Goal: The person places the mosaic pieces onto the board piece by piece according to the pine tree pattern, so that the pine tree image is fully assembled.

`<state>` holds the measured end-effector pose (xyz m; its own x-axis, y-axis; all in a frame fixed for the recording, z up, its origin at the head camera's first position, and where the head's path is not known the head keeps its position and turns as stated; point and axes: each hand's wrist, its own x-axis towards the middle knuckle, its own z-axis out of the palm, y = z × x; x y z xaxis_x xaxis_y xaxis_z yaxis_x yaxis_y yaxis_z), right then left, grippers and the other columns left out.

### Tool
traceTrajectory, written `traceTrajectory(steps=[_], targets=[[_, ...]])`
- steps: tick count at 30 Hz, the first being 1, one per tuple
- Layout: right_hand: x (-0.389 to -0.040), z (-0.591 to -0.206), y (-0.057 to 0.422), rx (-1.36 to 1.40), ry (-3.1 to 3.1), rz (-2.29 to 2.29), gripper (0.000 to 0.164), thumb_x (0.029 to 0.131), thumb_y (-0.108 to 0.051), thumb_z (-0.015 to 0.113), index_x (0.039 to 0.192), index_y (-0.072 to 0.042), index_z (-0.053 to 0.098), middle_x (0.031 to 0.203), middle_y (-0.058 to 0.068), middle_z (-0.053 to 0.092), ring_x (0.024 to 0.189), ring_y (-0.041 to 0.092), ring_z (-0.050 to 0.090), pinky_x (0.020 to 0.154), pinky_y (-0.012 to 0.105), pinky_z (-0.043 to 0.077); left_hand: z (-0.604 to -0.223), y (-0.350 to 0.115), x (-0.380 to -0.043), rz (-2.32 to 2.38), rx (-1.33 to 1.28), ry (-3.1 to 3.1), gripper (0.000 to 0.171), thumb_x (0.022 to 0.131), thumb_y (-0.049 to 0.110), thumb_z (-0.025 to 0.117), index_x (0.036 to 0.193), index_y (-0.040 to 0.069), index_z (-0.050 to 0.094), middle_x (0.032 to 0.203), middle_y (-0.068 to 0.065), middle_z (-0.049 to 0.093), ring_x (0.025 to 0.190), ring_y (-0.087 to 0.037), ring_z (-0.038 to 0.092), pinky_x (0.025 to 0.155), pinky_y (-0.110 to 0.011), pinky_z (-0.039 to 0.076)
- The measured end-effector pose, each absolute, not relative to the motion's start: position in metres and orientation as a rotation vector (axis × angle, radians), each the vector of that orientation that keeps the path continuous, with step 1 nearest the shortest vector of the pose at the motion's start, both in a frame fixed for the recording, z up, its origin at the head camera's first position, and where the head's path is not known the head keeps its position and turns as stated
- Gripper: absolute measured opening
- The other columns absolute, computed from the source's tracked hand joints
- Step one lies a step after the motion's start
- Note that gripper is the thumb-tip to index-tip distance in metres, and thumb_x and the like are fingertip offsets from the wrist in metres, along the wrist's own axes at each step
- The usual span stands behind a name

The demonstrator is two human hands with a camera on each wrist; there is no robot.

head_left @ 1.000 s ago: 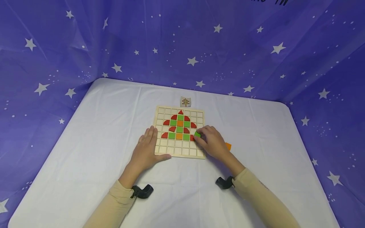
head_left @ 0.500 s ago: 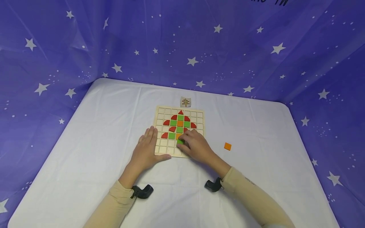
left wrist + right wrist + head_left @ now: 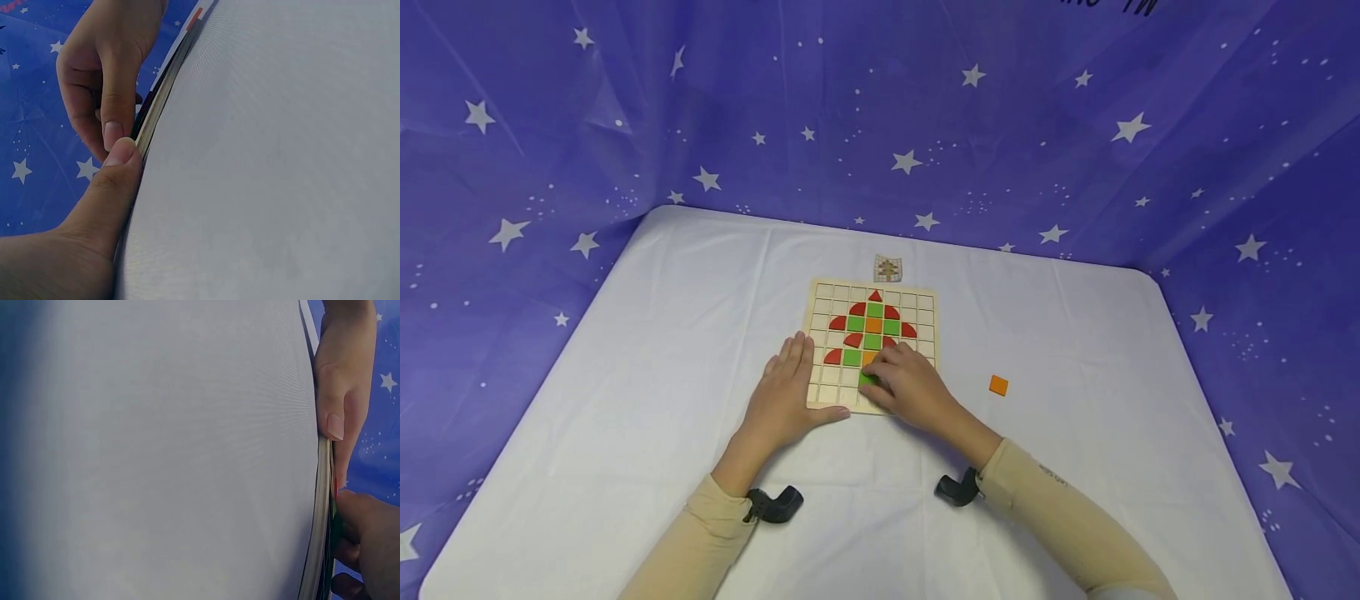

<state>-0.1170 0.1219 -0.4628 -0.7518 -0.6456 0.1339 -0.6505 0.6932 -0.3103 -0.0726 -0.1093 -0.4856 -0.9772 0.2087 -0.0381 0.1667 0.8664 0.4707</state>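
Observation:
A wooden grid board (image 3: 829,393) lies on the table, filled partly with red, green and orange tiles in a tree shape. My left hand (image 3: 781,398) lies along its left edge, fingers straight, thumb reaching along the near edge. Over the lower middle cells, my right hand (image 3: 916,387) pinches a green square tile (image 3: 867,379) just below an orange tile (image 3: 868,357) in the tree. That hand covers part of the board's lower right. From the side, the right wrist view shows the green tile (image 3: 337,530) at the right fingers, close to the board's surface.
A single orange square tile (image 3: 998,385) lies on the white tablecloth (image 3: 1075,417) right of the board. Behind the board is a small picture card (image 3: 887,268) with a tree pattern. A blue starry curtain (image 3: 850,108) surrounds the table.
My right hand has carried the green tile from the board's right side leftward to the lower middle, then slightly farther left. The orange tile has come into full view. My left hand stays put.

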Motion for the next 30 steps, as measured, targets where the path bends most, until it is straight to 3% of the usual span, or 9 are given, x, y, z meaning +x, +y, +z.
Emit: traceTrajectory(steps=[22, 30], targets=[[-0.1194, -0.4679, 0.1254, 1.097, -2.801, 0.580, 0.022, 0.086, -0.036, 0.077, 0.102, -0.021, 0.080, 0.099, -0.008, 0.066, 0.087, 0.011, 0.051, 0.073, 0.028, 0.046, -0.4826, -0.1081, -0.0716, 0.733, 0.294, 2.954, 0.128, 0.073, 0.071, 0.073, 0.157, -0.004, 0.012, 0.167, -0.020, 0.007, 0.155, -0.036, 0.009, 0.124, -0.054, 0.017], [-0.1215, -0.4705, 0.1222, 0.954, -2.895, 0.725, 0.020, 0.084, -0.035, 0.080, 0.098, -0.021, 0.081, 0.095, -0.009, 0.066, 0.087, 0.011, 0.050, 0.075, 0.029, 0.044, -0.4814, -0.1077, -0.0716, 0.722, 0.283, 2.947, 0.127, 0.073, 0.071, 0.073, 0.157, -0.005, 0.013, 0.167, -0.020, 0.007, 0.155, -0.036, 0.008, 0.124, -0.054, 0.017]])
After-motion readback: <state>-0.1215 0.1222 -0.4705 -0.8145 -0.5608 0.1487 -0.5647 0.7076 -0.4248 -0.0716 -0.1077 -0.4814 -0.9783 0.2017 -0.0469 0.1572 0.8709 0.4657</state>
